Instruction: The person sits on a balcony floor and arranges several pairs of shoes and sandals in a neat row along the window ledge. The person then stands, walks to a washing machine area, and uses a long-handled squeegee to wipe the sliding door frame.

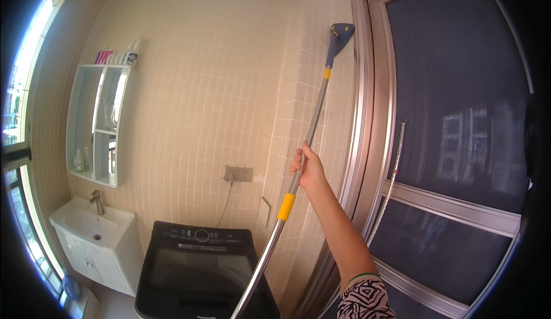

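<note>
My right hand (310,168) is closed around the silver telescopic pole of a triangular mop (314,115), a little above its lower yellow collar. The pole slants from the lower edge up to the right. At its upper end the grey-blue triangular head (342,32) is raised high against the tiled wall, beside the door frame; whether it touches the tiles I cannot tell. Past the lower edge the pole's bottom end runs out of the picture. My left hand is not in view.
A black top-loading washing machine (198,273) stands below the pole. Left of it are a white sink cabinet (109,256) and a mirrored wall cabinet (86,124) with bottles on top. A glass door (459,89) with a thin pole (395,175) leaning there is at right.
</note>
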A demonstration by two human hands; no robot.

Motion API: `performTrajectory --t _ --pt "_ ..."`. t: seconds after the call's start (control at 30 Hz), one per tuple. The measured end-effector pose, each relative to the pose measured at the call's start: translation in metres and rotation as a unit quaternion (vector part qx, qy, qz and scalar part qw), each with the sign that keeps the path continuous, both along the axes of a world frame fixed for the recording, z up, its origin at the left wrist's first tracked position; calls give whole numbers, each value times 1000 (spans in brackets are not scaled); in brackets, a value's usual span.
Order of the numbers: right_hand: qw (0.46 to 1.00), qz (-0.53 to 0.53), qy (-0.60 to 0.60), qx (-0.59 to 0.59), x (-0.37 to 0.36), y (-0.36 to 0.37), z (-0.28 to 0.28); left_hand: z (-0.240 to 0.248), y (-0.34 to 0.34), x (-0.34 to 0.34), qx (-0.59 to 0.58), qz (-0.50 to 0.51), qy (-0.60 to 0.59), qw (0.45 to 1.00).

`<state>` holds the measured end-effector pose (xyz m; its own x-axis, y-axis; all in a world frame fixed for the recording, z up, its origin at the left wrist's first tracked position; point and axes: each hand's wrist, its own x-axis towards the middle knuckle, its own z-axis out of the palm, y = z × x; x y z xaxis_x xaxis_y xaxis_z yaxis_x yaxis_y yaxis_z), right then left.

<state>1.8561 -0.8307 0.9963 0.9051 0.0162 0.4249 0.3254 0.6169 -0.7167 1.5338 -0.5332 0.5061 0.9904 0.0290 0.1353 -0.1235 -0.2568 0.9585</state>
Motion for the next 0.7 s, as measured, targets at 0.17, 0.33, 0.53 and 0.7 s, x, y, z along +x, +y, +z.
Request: performTrajectory --t 0.17,0.33,0.53,0.7 --pt "993 -73 -89 1 15 6 28 16 2 8 -42 -14 -20 999" --pt "986 -99 -116 -60 15 33 26 37 11 31 -76 -39 -53 995" --pt "968 -167 -147 -120 -2 71 11 86 3 77 -47 -34 -83 995" --pt "924 -311 -134 -177 -18 104 0 137 -6 95 -124 -59 -159 978"
